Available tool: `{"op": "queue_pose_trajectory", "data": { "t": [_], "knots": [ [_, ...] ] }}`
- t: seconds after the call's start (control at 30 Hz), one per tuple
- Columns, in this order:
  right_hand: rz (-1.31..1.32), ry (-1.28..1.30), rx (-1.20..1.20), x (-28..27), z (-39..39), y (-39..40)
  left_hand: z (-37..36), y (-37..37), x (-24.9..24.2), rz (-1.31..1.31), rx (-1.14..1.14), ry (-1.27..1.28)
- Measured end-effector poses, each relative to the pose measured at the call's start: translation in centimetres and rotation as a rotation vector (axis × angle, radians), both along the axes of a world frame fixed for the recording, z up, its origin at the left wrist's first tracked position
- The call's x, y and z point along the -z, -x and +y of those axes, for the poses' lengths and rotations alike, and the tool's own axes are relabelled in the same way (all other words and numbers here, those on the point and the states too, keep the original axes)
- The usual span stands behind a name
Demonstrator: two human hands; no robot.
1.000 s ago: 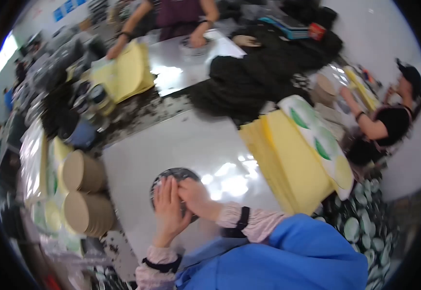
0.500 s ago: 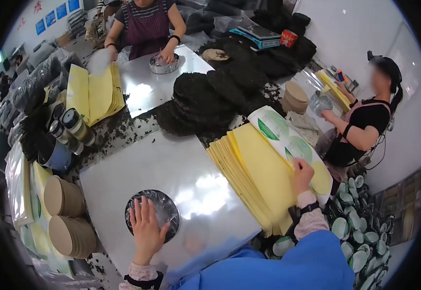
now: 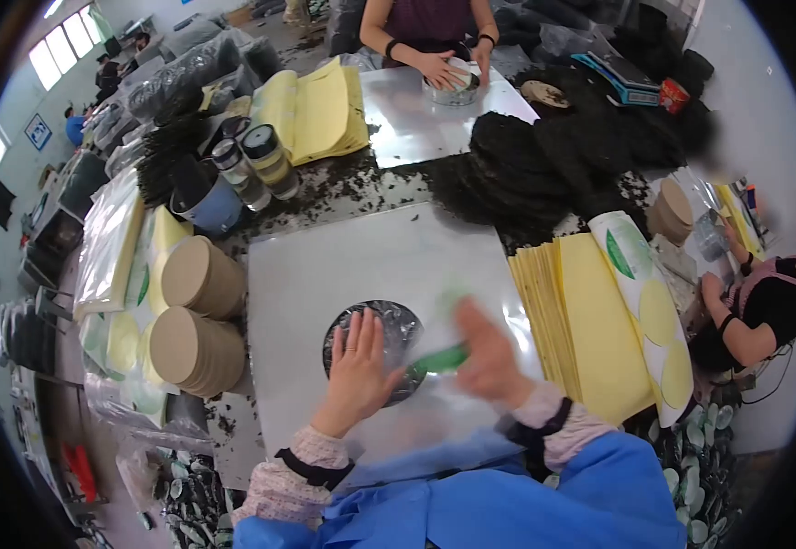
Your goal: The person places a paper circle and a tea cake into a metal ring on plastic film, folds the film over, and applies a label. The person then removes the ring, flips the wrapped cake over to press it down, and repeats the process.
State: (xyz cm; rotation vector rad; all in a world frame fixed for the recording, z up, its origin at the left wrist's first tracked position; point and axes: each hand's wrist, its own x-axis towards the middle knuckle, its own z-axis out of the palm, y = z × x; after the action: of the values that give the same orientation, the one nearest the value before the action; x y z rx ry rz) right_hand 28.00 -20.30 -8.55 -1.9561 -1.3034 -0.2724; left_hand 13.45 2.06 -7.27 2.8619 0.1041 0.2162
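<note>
On a shiny metal sheet (image 3: pixel 306 274) lies a round black disc under crinkled clear film (image 3: pixel 400 329). My left hand (image 3: pixel 359 371) rests flat on it with the fingers stretched. Just right of the disc is my right hand (image 3: pixel 489 357), smeared by motion. A blurred green and whitish piece (image 3: pixel 442 360) reaches from its fingers to the disc's right edge; the grip itself is unclear. Right of the sheet lie a stack of yellow paper (image 3: pixel 599 320) and a white strip with green and yellow round labels (image 3: pixel 640 284).
Two stacks of round brown cards (image 3: pixel 188 352) stand left of the sheet, below a blue container (image 3: pixel 210 209) and jars (image 3: pixel 270 160). Dark round sheets (image 3: pixel 517 169) are piled behind. A co-worker's hands (image 3: pixel 448 69) hold a round tin across the table; another person (image 3: pixel 755 311) is at right.
The view has swung left. My right hand has moved from the label strip to beside the disc, with a green piece now at its fingers. My left hand has stayed on the disc.
</note>
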Motion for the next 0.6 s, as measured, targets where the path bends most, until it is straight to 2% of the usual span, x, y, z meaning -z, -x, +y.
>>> {"op": "queue_pose_trajectory", "data": {
  "t": [0.03, 0.07, 0.1, 0.13, 0.17, 0.2, 0.27, 0.3, 0.33, 0.37, 0.4, 0.43, 0.47, 0.53, 0.57, 0.6],
  "knots": [
    [0.003, 0.097, -0.108, -1.0, 2.7, 1.8, 0.3, 0.1, 0.6, -0.012, 0.049, -0.018],
    [0.005, 0.197, -0.216, -1.6, 4.4, 3.0, 0.3, 0.4, 1.8, -0.182, 0.072, 0.643],
    [0.005, 0.183, -0.222, -2.3, 4.6, 3.2, 0.3, 0.4, 2.9, -0.198, 0.054, 0.552],
    [-0.007, 0.305, -0.236, -2.8, 4.3, 3.4, 0.2, 0.5, 3.0, -0.207, 0.038, 0.462],
    [-0.021, 0.429, -0.249, -3.0, 4.3, 3.5, 0.2, 0.6, 2.6, -0.201, 0.037, 0.451],
    [-0.034, 0.425, -0.257, -2.9, 5.0, 2.8, 0.1, 0.2, 2.1, -0.221, 0.028, 0.493],
    [0.274, 0.162, -0.362, -2.7, 5.7, 1.8, 0.0, 0.3, 1.3, -0.221, 0.023, 0.547],
    [0.649, 0.008, -0.358, -2.9, 7.3, 1.7, 0.1, 0.3, 0.7, -0.153, 0.021, 0.57],
    [0.654, 0.008, -0.351, -2.0, 8.5, 1.9, 0.2, 0.2, 0.5, -0.091, 0.017, 0.59],
    [0.842, -0.055, -0.35, 0.0, 10.1, 1.8, 0.2, 0.4, 0.6, -0.086, 0.022, 0.59],
    [1.027, -0.125, -0.351, 1.2, 11.6, 1.8, 0.4, 0.5, 0.7, -0.228, -0.023, 0.581],
    [0.451, 0.165, -0.239, 1.9, 12.6, 3.0, 0.8, 0.4, 0.9, -0.376, -0.07, 0.568],
    [0.45, 0.163, -0.24, 1.1, 13.1, 3.5, 1.0, 0.2, 1.3, -0.524, -0.121, 0.559],
    [-0.103, 0.396, -0.259, 0.2, 12.7, 5.7, 0.3, 1.1, 2.0, -0.782, -0.228, 0.555],
    [-0.15, 0.413, -0.229, 2.0, 13.3, 5.7, -0.1, 0.9, 1.9, -0.673, -0.201, 0.44],
    [-0.141, 0.424, -0.222, 2.4, 13.0, 5.9, -0.3, 0.9, 1.9, -0.664, -0.197, 0.453]
  ]
}}
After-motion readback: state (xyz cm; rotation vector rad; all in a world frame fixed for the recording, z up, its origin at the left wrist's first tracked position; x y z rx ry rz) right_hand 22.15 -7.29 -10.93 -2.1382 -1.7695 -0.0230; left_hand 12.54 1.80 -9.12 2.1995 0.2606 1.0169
